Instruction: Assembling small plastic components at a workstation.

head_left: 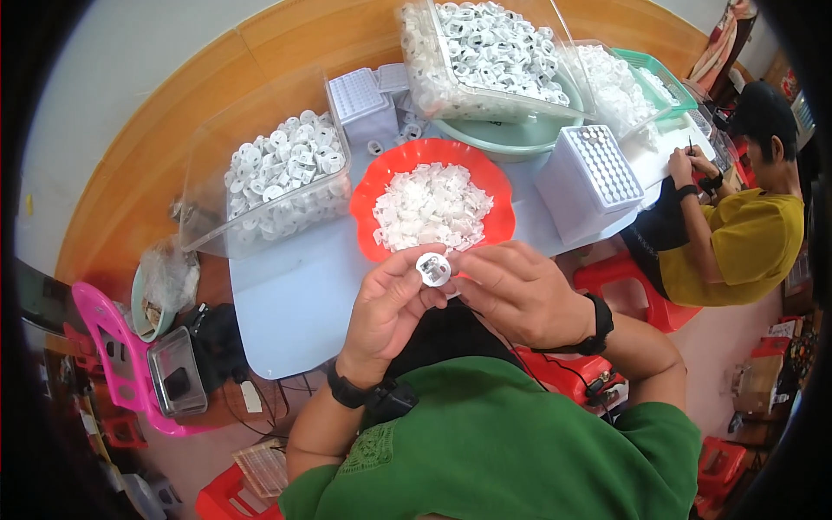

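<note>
Green shirt nearest. White disc at near side of red bowl: left hand pinching it; right hand bunched alongside, hold unclear. Probably assembling; next needs careful alignment.

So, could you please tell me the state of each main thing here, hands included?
White disc: held, face showing
Left hand: pinching the disc
Right hand: fingers at disc's edge
Red bowl: heaped with white pieces
Left clear bin: partly filled
Upper clear bin: piled full
Green basin: partly covered
</note>
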`<state>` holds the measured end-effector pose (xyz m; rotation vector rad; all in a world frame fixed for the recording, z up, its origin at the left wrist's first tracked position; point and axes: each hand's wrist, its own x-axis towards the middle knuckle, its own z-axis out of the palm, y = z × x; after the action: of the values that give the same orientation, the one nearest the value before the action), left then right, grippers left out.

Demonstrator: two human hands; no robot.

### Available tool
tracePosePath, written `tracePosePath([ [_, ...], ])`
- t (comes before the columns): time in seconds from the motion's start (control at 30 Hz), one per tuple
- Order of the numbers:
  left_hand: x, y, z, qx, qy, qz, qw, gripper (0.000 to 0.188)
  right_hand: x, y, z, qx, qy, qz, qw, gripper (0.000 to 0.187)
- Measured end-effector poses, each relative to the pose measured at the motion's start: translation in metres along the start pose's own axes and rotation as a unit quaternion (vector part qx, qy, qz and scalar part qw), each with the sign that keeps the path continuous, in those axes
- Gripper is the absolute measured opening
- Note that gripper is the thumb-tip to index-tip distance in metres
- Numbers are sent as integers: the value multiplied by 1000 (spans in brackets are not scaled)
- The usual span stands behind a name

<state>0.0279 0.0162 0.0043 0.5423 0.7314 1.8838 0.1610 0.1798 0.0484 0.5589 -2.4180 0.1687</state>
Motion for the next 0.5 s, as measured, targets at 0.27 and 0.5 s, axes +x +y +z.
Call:
tracePosePath([
  [0.27, -6, -10, -3, 40, -8, 4, 999, 40, -29, -7, 10, 143, 116, 222, 957, 30],
  [0.5, -6, -17, -12, 37, 6, 5, 999, 40, -43, -5, 19, 223, 95, 328, 913, 25],
])
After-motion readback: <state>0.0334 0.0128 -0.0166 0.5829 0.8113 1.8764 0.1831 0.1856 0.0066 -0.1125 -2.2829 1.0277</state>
